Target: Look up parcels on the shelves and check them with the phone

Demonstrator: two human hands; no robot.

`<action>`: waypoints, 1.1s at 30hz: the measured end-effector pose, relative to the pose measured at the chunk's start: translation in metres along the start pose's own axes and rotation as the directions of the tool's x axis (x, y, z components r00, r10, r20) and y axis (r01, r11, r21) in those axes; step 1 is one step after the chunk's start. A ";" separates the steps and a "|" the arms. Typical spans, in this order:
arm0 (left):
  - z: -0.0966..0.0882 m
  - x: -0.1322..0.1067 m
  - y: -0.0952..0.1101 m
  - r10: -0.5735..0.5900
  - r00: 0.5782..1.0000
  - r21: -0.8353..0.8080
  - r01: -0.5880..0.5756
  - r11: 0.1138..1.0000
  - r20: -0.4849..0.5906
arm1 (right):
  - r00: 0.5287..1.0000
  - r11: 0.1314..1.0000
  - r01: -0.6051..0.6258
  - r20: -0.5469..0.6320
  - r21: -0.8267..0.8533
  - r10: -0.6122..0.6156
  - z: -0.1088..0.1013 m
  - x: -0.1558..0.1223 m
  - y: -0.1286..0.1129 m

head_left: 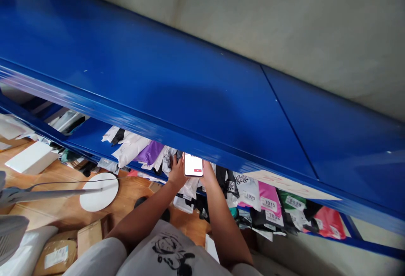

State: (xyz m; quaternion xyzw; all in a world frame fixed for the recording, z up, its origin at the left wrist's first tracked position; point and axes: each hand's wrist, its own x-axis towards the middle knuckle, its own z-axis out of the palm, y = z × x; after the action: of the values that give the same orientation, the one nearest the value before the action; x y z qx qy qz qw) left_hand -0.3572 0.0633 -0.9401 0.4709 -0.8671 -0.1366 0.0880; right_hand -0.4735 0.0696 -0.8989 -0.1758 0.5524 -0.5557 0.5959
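A smartphone (193,166) with a lit white screen and a small red button is held upright below the blue shelf's front edge. My right hand (207,174) grips it along its right side, its fingers partly hidden behind. Close against the phone's left edge is my left hand (177,171), fingers forward and apart by a grey plastic parcel bag (167,160). Whether that hand also supports the phone or touches the bag is unclear. Left of it on the lower shelf lie a purple bag (151,152) and white mailing bags (130,149).
The upper blue shelf (190,86) runs across in front of me. On the right, numbered parcels such as a pink one (267,196) and a red one (330,222) line the lower shelf. A round white stand base (99,191), a white box (31,158) and cartons (57,253) occupy the floor.
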 end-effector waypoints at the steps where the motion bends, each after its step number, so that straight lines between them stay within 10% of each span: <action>1: 0.001 0.000 0.000 -0.002 1.000 0.000 0.002 1.000 0.000 | 1.000 1.000 -0.001 -0.006 0.000 0.001 0.000 0.000 0.000; 33: -0.003 -0.003 0.003 -0.162 0.987 -0.068 0.163 0.984 0.009 | 1.000 0.997 -0.015 0.001 -0.074 0.015 0.018 0.008 -0.008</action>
State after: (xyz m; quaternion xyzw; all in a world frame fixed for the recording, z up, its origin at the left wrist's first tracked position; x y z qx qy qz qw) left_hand -0.3572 0.0668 -0.9359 0.5366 -0.8207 -0.1736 0.0913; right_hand -0.4634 0.0529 -0.8903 -0.1942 0.5736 -0.5303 0.5934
